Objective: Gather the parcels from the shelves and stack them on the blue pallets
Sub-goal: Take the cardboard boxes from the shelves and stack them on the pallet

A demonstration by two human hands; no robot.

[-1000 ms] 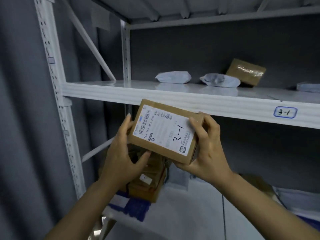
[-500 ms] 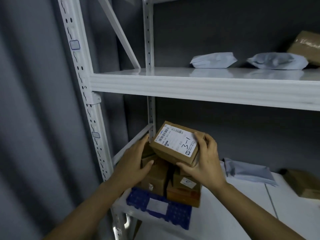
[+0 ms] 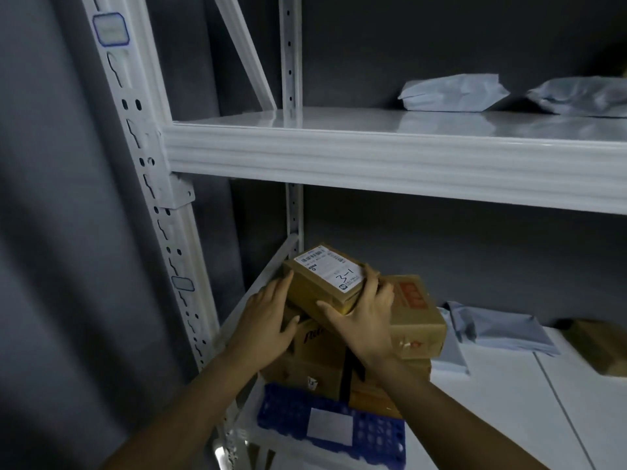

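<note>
The right hand (image 3: 366,320) is gripping the box (image 3: 325,279), with the thumb on the near face and the fingers curling over the right edge. The left hand (image 3: 268,317) is pressing straight fingers against the box's left side and grasping nothing. The box is sitting tilted on top of the stack (image 3: 319,364), which is standing on the pallet (image 3: 373,432) on the lower shelf (image 3: 509,401).

Risk: the box is lying askew, beside a red-printed carton (image 3: 414,310). Releasing it before it is lying flat is likely to let it slide off. Pushing it sideways is likely to shift the layers beneath.
</note>
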